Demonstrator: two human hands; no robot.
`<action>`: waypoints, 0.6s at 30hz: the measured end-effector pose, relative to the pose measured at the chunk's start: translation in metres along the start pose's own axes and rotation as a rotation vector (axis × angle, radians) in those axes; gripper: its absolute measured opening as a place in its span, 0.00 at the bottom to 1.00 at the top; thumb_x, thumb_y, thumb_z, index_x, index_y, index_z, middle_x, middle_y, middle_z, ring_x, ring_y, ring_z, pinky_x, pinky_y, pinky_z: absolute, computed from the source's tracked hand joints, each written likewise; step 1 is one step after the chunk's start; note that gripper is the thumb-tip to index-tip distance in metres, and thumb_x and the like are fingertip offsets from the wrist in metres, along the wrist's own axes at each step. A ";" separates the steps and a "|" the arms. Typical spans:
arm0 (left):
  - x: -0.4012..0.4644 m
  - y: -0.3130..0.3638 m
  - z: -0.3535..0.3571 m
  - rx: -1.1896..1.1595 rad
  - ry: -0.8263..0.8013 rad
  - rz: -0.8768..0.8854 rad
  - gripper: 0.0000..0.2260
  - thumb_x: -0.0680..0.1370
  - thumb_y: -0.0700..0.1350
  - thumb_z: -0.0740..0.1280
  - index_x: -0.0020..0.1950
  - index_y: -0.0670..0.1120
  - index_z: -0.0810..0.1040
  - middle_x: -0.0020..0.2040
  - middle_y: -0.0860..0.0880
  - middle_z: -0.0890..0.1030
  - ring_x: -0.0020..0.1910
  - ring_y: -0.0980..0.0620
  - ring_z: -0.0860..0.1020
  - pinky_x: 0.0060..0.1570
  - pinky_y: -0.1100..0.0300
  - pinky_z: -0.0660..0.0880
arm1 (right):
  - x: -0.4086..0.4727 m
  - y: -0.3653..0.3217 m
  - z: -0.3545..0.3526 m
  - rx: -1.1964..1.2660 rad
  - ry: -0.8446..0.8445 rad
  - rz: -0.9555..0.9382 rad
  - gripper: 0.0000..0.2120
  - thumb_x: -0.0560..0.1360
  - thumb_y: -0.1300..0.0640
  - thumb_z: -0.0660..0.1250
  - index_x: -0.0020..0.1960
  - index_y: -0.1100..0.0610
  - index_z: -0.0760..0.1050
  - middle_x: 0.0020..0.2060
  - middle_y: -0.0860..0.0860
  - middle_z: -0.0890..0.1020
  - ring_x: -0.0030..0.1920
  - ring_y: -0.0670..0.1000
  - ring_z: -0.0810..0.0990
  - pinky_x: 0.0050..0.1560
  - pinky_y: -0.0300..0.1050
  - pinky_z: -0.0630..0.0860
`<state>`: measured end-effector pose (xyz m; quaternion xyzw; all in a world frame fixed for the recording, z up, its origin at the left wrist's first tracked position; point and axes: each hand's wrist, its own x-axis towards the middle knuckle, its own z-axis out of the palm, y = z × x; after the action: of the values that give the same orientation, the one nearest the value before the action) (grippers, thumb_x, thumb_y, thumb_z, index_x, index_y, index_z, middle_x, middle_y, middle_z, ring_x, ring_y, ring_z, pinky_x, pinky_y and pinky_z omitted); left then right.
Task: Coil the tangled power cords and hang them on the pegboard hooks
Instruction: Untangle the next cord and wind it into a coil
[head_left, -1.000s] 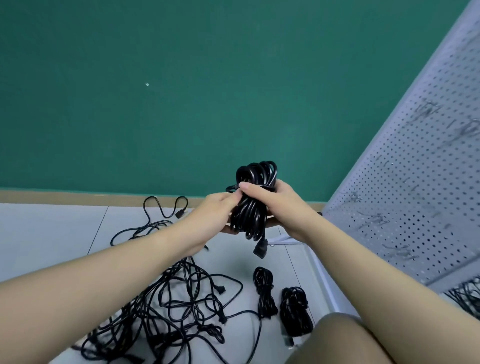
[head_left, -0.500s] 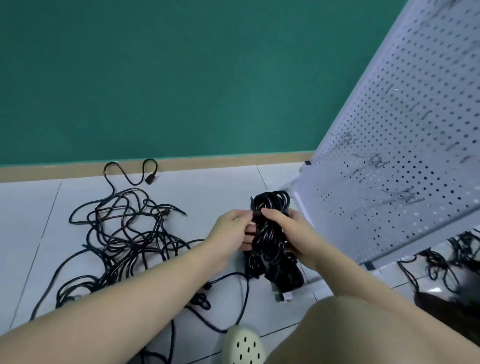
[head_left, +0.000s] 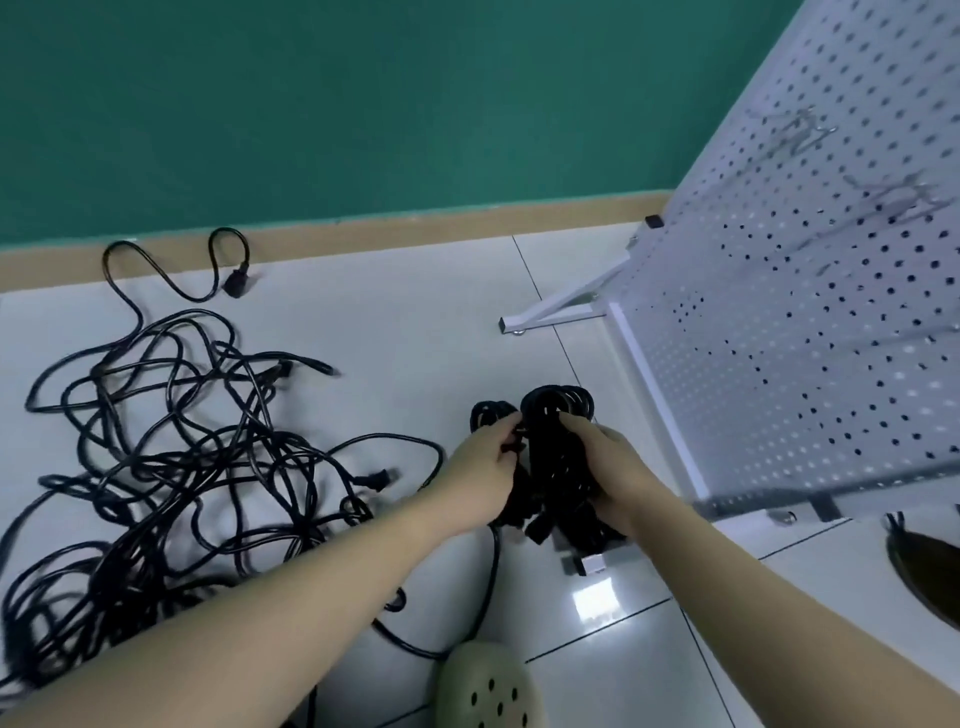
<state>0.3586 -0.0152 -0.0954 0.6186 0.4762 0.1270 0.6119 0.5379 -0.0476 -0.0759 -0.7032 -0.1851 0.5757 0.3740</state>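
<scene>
1. Two hands are meeting low over the floor (head_left: 415, 338), both closed around one coil (head_left: 556, 447) of black cord.
2. Nearest the camera, a pale perforated shoe (head_left: 488, 686) is showing at the bottom edge, with a loose cord curving just past it.
3. The left hand (head_left: 480, 480) is pinching at the coil's waist with fingers curled in; it looks to be working the cord's tail around the loops, though the exact wrap is too dark to make out.
4. The right hand (head_left: 605, 467) is wrapping around the coil's other side, fingers closed and holding the bundle upright, its loops sticking up above the knuckles.
5. Just behind and below the hands, more dark bundles (head_left: 582, 525) are lying on the floor; how many I cannot tell.
6. To the left, the tangle (head_left: 171, 457) of loose cords is sprawling across the tiles, well apart from the coil and still unsorted.
7. To the right and farther back, the pegboard (head_left: 789, 332) is standing on its white frame, with bare wire hooks (head_left: 800, 135) blurred near its top.
8. Judging by this, the step in hand is finishing and securing this coil; hanging is not yet done.
9. The next move is calling for a firm one-handed hold on the waist so the loops are not springing open, then lifting the top loops over a hook.
</scene>
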 end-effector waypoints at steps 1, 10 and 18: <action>0.005 -0.007 0.002 0.071 -0.011 0.013 0.25 0.85 0.40 0.55 0.82 0.54 0.61 0.75 0.49 0.72 0.73 0.51 0.71 0.75 0.54 0.67 | 0.006 0.005 0.001 0.008 0.002 0.003 0.18 0.83 0.50 0.66 0.62 0.64 0.80 0.52 0.62 0.87 0.52 0.61 0.87 0.51 0.55 0.83; 0.022 -0.029 0.008 0.436 -0.042 0.103 0.26 0.85 0.41 0.55 0.84 0.49 0.55 0.75 0.48 0.67 0.73 0.46 0.65 0.74 0.49 0.64 | 0.024 0.028 -0.003 -0.139 0.143 -0.110 0.15 0.78 0.47 0.72 0.57 0.58 0.80 0.48 0.57 0.87 0.48 0.58 0.87 0.51 0.56 0.85; -0.017 -0.011 -0.047 0.239 0.117 0.155 0.27 0.74 0.26 0.53 0.59 0.47 0.83 0.54 0.51 0.83 0.57 0.52 0.79 0.59 0.73 0.69 | 0.011 0.010 0.000 -0.456 0.300 -0.270 0.13 0.81 0.58 0.67 0.64 0.56 0.79 0.54 0.50 0.84 0.55 0.52 0.82 0.59 0.45 0.77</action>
<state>0.3102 0.0001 -0.0875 0.7136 0.4735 0.1521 0.4935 0.5397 -0.0465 -0.0910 -0.8152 -0.3441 0.3539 0.3030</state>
